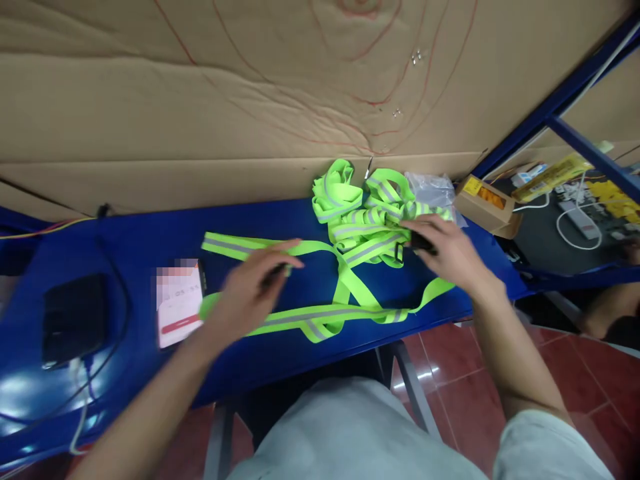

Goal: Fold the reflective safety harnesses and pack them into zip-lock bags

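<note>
Long neon-green straps with a grey reflective stripe (320, 313) lie crossed over the blue table in front of me. My left hand (250, 290) is closed above them, fingers pinched around a small black piece (273, 275) that looks like a buckle. Over at the right, my right hand (453, 253) grips another black piece (424, 243), at the edge of a heap of bunched green straps (370, 230). A black slider buckle (399, 253) shows on a strap in the heap. Blur and fingers partly hide both held pieces.
A phone with a lit screen (179, 310) lies left of my left hand. Farther left sits a black box with cables (75, 320). A clear plastic bag (433, 190) and an open cardboard box (487, 203) stand at back right. Cardboard (225, 120) walls the back.
</note>
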Demonstrator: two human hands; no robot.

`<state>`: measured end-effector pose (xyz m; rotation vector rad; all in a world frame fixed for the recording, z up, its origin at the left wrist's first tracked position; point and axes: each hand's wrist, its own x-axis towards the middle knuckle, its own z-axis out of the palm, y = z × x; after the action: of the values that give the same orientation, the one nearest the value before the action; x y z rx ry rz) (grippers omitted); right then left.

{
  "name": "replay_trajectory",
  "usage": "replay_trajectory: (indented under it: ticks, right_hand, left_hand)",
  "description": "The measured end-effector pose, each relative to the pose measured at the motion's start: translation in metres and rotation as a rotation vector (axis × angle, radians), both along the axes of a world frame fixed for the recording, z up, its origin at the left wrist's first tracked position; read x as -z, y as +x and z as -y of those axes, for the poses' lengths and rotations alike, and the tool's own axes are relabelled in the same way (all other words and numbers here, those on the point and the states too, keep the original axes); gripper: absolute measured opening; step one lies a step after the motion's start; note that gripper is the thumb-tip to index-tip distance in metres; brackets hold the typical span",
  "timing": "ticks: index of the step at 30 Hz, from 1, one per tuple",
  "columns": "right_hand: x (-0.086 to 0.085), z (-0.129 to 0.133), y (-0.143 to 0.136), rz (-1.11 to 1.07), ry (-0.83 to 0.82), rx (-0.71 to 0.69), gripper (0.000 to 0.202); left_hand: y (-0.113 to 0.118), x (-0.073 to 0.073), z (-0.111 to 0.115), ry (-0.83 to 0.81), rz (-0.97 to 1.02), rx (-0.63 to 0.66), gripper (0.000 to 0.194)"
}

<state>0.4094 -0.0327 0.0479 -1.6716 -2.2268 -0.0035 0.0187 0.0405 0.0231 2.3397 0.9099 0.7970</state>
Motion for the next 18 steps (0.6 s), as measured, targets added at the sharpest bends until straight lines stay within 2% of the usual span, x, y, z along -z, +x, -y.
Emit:
replay_trajectory:
  ticks: [2,4,7,9,12,16,18]
  right_hand:
    - [0.011,-0.036,-0.020,0.187,-0.088,-0.057,0.055]
    - [0.017,-0.063,-0.030,0.315,-0.142,-0.046,0.049]
    - [0.012,-0.080,-0.026,0.394,-0.160,-0.033,0.040]
    - [0.000,-0.079,-0.014,0.359,-0.158,-0.003,0.037]
    - [-0.023,-0.074,0.013,0.201,-0.241,0.134,0.035]
    - [-0.048,-0.073,0.048,-0.013,-0.470,0.235,0.029]
    - [-0.053,-0.075,0.060,-0.092,-0.479,0.273,0.026]
  left_hand:
    - [0.036,0.026,0.001,-0.027,-0.090,0.096,0.034]
    - [0.065,0.046,0.002,0.000,-0.264,0.136,0.050]
    - [0.080,0.062,0.003,0.025,-0.336,0.159,0.058]
    - [0.074,0.065,0.005,0.037,-0.354,0.145,0.054]
    - [0.054,0.062,0.004,0.051,-0.389,0.096,0.047]
    - [0.034,0.049,0.000,0.075,-0.443,0.048,0.043]
    - [0.028,0.041,-0.001,0.090,-0.462,0.048,0.042]
